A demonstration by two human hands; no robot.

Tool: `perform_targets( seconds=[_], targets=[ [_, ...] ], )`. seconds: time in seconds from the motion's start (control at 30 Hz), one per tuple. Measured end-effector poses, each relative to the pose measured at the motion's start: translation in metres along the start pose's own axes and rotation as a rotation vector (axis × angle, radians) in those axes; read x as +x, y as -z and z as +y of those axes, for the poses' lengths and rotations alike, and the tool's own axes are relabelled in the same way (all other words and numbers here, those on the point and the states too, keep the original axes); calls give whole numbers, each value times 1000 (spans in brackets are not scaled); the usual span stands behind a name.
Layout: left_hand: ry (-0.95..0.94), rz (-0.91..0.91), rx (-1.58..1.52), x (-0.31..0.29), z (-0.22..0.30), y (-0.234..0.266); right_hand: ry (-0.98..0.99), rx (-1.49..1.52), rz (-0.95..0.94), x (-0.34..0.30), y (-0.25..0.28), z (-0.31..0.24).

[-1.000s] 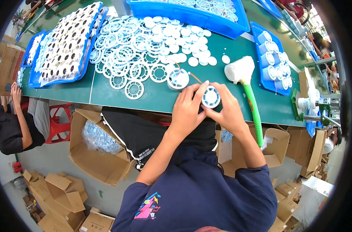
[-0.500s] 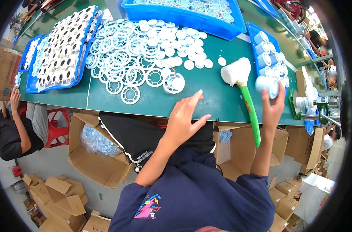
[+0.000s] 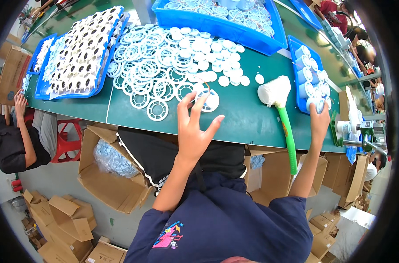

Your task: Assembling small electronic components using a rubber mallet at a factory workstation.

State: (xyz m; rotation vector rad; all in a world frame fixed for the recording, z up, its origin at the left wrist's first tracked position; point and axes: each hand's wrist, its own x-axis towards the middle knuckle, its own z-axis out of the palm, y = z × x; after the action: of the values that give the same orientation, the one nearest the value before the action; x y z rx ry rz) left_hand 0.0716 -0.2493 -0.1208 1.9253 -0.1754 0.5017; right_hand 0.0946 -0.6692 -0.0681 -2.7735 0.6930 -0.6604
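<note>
My left hand point(image 3: 193, 133) reaches over the green tabletop with its fingers spread, holding nothing. Its fingertips come up to a round white plastic housing point(image 3: 211, 101) that has an orange wire, lying at the near edge of a heap of white rings point(image 3: 157, 110). On the right, my right hand point(image 3: 320, 125) grips a white plastic cup-shaped part point(image 3: 314, 101) at the near end of a blue tray point(image 3: 291, 48). Similar white cups point(image 3: 305, 75) fill this tray. Between my hands lies a mallet with a white-wrapped head point(image 3: 274, 91) and a green handle point(image 3: 288, 140).
White discs point(image 3: 223, 80) are scattered behind the rings. A large blue bin point(image 3: 208, 23) of wired parts stands at the back. At left is a blue tray stacked with white parts point(image 3: 79, 57). A metal clamp-like fixture point(image 3: 366, 131) sits at right; open cartons point(image 3: 114, 188) stand below the table.
My right hand has carried the white cup right and down to the near end of the blue tray. My left hand has moved slightly left, its fingers spreading toward the wired housing.
</note>
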Motion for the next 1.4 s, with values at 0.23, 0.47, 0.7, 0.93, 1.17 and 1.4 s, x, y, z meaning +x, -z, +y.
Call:
perform_targets(
  seconds=[0.23,0.47,0.7,0.93,1.17,1.4],
  targets=[
    [-29,42,-38,20,-4,-12,87,-52,-130,24,-22,10],
    [-17,49,-49,15,-7,-12,319,-8,218,-9,-18,-46],
    [-62,59,-22,10,-11,-10,1037,532,-353,-40,-33,-224],
    [-156,15,7,2,-10,-8,1283,506,-681,-42,-91,-315],
    [-166,32,12,2,-11,-8,1322,252,-755,-59,-90,-325],
    [-189,40,-9,3,-13,-7,1327,222,-695,-65,-87,-322]
  ],
)
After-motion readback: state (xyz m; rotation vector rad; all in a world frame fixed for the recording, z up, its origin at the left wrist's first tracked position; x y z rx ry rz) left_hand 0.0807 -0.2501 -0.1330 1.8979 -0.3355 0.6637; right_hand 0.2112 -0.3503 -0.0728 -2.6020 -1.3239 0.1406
